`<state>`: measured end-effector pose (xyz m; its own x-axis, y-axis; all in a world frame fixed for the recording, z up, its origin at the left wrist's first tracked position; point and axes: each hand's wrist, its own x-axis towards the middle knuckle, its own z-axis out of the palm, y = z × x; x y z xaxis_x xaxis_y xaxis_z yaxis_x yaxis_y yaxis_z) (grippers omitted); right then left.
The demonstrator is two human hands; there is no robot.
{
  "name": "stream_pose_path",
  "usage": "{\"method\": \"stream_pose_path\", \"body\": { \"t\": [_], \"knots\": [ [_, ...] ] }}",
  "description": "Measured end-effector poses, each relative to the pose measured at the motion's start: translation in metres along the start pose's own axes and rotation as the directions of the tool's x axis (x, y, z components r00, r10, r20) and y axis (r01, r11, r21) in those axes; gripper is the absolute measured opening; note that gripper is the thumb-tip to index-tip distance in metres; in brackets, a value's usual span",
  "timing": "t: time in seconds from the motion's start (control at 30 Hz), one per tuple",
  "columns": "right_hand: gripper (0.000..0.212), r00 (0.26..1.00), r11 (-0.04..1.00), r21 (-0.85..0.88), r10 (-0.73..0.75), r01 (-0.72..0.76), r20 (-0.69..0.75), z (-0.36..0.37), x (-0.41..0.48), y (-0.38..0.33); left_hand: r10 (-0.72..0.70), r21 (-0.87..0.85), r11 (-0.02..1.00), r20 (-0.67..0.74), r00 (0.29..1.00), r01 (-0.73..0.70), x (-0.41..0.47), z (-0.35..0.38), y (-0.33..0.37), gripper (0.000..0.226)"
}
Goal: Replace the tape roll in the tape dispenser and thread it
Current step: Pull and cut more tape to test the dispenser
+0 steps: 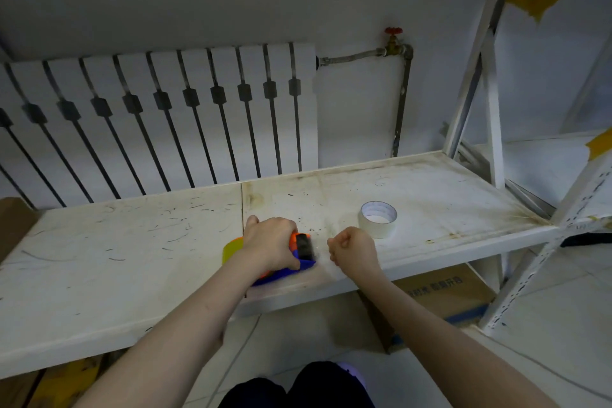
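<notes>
A blue and orange tape dispenser lies on the white shelf board near its front edge. My left hand presses down over the dispenser and grips it. A yellow tape roll shows at the dispenser's left, mostly hidden under my hand. My right hand is curled into a loose fist just right of the dispenser; whether it pinches a tape end I cannot tell. A white, nearly used-up tape roll lies flat on the board behind my right hand.
A white radiator lines the wall behind the board, with a pipe and red valve to its right. White metal shelf uprights stand at the right. A cardboard box sits on the floor under the board.
</notes>
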<state>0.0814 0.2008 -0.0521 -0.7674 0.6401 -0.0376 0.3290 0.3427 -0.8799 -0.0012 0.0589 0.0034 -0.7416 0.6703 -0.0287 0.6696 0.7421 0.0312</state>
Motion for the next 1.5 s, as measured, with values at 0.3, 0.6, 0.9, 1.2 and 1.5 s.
{"method": "stream_pose_path", "body": {
  "t": [0.3,0.6,0.9,1.2,1.5],
  "knots": [
    [0.012,0.998,0.985,-0.165,0.059,-0.054,0.023,0.014,0.001,0.029,0.063,0.21,0.971,0.233,0.97,-0.114,0.015,0.011,0.017,0.043],
    [0.017,0.998,0.986,-0.168,0.0,0.01,0.062,0.017,-0.004,0.033,0.213,0.415,0.893,-0.046,0.976,-0.175,-0.021,0.036,-0.006,0.035],
    [0.015,0.996,0.996,-0.023,-0.087,0.087,-0.027,0.003,-0.006,0.022,0.212,0.426,0.893,-0.115,0.971,-0.145,-0.025,0.041,-0.006,0.033],
    [0.017,0.992,0.985,0.134,-0.103,0.112,-0.068,-0.005,-0.022,0.013,0.181,0.323,0.938,-0.14,0.973,-0.128,-0.026,0.04,-0.008,0.02],
    [0.032,0.971,0.982,0.003,-0.189,0.191,0.145,-0.014,-0.032,0.013,0.225,0.47,0.863,-0.027,0.974,-0.186,-0.026,0.024,0.003,0.016]
  ]
}}
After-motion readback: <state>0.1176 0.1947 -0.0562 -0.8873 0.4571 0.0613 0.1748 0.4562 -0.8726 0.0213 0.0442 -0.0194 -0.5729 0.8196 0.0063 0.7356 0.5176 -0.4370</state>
